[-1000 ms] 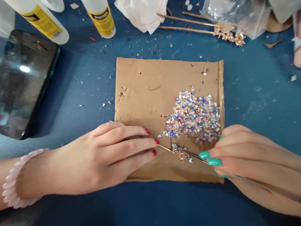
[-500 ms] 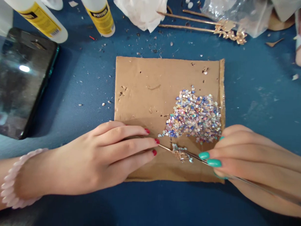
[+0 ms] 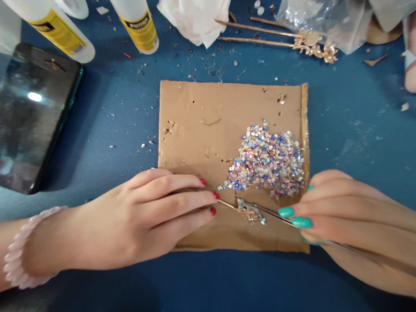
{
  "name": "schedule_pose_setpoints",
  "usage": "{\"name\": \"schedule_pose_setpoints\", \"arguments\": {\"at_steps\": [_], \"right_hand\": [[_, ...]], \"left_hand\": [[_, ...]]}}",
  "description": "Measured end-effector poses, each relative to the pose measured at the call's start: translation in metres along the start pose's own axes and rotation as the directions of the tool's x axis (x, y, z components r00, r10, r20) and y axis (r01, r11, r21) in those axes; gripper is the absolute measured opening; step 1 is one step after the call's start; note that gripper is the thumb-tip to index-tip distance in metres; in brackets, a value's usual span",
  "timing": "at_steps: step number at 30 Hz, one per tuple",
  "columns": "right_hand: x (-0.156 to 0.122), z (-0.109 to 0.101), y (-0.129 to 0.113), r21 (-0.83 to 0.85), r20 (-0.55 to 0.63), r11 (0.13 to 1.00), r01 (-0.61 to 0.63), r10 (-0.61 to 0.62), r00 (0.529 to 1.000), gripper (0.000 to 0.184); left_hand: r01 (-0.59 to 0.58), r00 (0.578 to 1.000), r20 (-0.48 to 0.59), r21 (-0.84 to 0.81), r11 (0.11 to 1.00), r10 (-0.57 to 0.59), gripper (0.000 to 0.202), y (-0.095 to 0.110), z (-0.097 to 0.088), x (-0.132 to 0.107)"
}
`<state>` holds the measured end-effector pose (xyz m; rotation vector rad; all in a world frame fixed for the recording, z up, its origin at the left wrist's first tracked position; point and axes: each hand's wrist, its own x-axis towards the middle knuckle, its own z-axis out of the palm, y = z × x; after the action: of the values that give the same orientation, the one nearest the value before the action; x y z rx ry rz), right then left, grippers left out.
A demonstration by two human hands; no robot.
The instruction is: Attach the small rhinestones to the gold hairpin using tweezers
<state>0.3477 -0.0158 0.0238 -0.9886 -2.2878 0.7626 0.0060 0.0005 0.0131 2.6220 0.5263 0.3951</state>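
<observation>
My left hand (image 3: 158,213) lies over the cardboard (image 3: 192,123), its fingers closed on the thin stem of a gold hairpin (image 3: 249,214). The hairpin's decorated head, set with small pale-blue stones, rests on the board to the right of my fingertips. In my right hand (image 3: 335,219) is a pair of tweezers (image 3: 274,214), gripped between thumb and fingers. Their tips are at the hairpin's head; whether they hold a stone is too small to tell. A pile of small multicoloured stones (image 3: 267,162) lies on the board just beyond the hairpin.
A dark phone (image 3: 28,118) lies at the left. Glue bottles (image 3: 140,26) and crumpled white tissue (image 3: 195,14) are along the back. More gold hairpins (image 3: 314,43) lie beside a clear plastic bag (image 3: 329,19). Small scraps are scattered over the blue table (image 3: 124,103).
My right hand and the tweezers have shifted slightly to the right. My left hand holds the hairpin in about the same place. The whole view has moved a little.
</observation>
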Motion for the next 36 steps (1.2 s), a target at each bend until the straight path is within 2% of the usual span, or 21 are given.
{"name": "schedule_pose_setpoints", "arguments": {"at_steps": [3, 8, 10, 15, 30, 33, 36], "right_hand": [[0.001, -0.003, 0.004, -0.043, -0.010, 0.995, 0.091, -0.092, 0.996, 0.015], [0.007, -0.002, 0.011, -0.073, -0.165, 0.996, 0.049, -0.061, 0.984, 0.022], [0.011, 0.000, 0.013, -0.068, -0.195, 0.995, 0.076, -0.088, 0.977, 0.022], [0.017, -0.001, 0.015, -0.050, -0.153, 0.979, 0.195, -0.201, 0.968, 0.033], [0.019, 0.001, 0.023, -0.088, -0.276, 0.974, 0.207, -0.224, 0.935, 0.027], [0.020, -0.001, 0.022, -0.055, -0.241, 0.964, 0.261, -0.266, 0.933, 0.021], [0.021, -0.004, 0.021, -0.051, -0.150, 0.955, 0.292, -0.296, 0.943, 0.016]], "left_hand": [[0.005, 1.000, -0.001, 0.002, 1.000, -0.005, 0.030, 0.000, 0.000, 0.000], [0.005, 1.000, 0.004, 0.006, 1.000, -0.005, 0.032, 0.000, 0.000, -0.001], [-0.002, 1.000, 0.006, 0.012, 1.000, 0.002, 0.032, -0.001, -0.001, -0.001], [-0.006, 1.000, 0.007, 0.033, 0.999, 0.006, 0.032, -0.001, -0.001, -0.001], [-0.017, 1.000, 0.020, 0.049, 0.999, 0.016, 0.033, -0.002, -0.002, 0.000], [-0.027, 0.999, 0.028, 0.050, 0.998, 0.026, 0.032, -0.002, -0.003, 0.001], [-0.027, 0.999, 0.020, 0.043, 0.999, 0.026, 0.031, -0.001, -0.003, 0.001]]}}
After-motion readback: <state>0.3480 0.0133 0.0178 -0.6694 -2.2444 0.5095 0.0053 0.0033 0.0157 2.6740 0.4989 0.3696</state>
